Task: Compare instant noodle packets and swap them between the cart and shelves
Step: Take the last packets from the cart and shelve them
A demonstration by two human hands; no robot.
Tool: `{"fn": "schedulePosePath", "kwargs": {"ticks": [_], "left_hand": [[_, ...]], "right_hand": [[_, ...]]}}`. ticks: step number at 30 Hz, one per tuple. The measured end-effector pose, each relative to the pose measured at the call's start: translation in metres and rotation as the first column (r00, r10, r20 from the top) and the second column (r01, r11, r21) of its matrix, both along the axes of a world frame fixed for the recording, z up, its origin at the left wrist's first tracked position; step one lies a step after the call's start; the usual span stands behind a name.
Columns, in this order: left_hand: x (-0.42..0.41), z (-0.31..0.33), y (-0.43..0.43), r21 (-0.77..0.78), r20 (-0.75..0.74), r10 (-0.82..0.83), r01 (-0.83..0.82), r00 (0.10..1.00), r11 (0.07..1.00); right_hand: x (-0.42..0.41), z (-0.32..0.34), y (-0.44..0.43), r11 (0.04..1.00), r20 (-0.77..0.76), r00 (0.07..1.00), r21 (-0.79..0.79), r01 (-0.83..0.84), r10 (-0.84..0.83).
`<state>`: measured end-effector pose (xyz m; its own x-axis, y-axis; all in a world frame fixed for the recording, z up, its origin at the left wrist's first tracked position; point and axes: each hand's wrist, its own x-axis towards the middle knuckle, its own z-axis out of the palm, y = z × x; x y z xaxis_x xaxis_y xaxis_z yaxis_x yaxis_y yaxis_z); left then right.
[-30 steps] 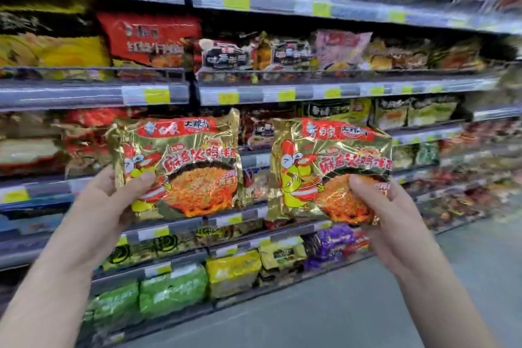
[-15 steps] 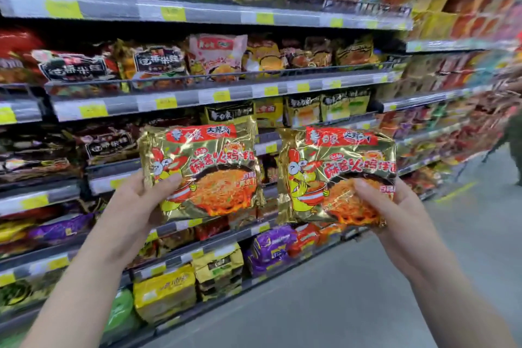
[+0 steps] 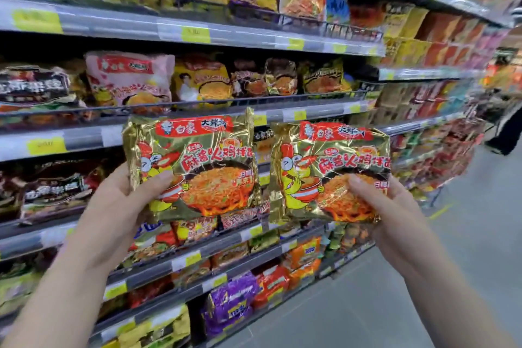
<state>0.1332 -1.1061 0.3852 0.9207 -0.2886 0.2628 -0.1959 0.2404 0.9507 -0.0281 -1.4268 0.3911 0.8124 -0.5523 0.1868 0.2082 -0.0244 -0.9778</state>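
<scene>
Holding two matching packets up side by side, the person faces long grey metal shelves packed with bagged noodles, which run from the near left to the far right.

The left hand grips the left gold packet, a shiny foil noodle bag printed with a red banner, a yellow cartoon chicken and a bowl of orange noodles. It holds the bag at the lower left corner. The thumb lies across the printed front and the other fingers are curled out of sight behind the bag.

The right hand holds the right gold packet, a foil bag with the same print, at its lower right corner. Here too the thumb presses on the front and the fingers wrap behind.

Both bags are upright with their fronts towards the camera. They sit in the air in front of the middle shelf rows, just beside each other with a narrow gap between them, and neither rests on a shelf.

Behind them on the left, a pale pink noodle bag stands on a higher shelf. Purple foil bags sit on a low shelf near the grey shop floor. Yellow price labels line the shelf edges. At the far right a blurred, dark-clothed figure stands in the aisle.
</scene>
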Motion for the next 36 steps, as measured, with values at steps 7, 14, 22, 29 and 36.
{"fn": "schedulePosePath", "kwargs": {"ticks": [7,14,22,29,36], "left_hand": [[0.066,0.018,-0.090,0.003,0.015,-0.023,0.023,1.000,1.000],[0.097,0.027,-0.157,-0.016,0.015,0.092,-0.092,0.996,0.996],[0.102,0.022,-0.226,-0.025,0.029,0.341,-0.340,0.940,0.940],[0.088,0.029,-0.271,-0.013,-0.026,0.455,-0.455,0.890,0.890],[0.074,0.036,-0.280,-0.009,-0.059,0.487,-0.488,0.871,0.873]], "right_hand": [[0.073,0.027,-0.093,0.998,0.002,0.999,0.041,-0.038,0.038],[0.156,0.040,-0.172,0.995,-0.004,0.996,0.052,-0.090,0.090],[0.266,0.057,-0.263,0.956,-0.077,0.953,0.034,-0.292,0.294],[0.350,0.091,-0.317,0.893,-0.128,0.884,0.036,-0.449,0.450],[0.419,0.110,-0.316,0.869,-0.156,0.856,0.050,-0.492,0.494]]}}
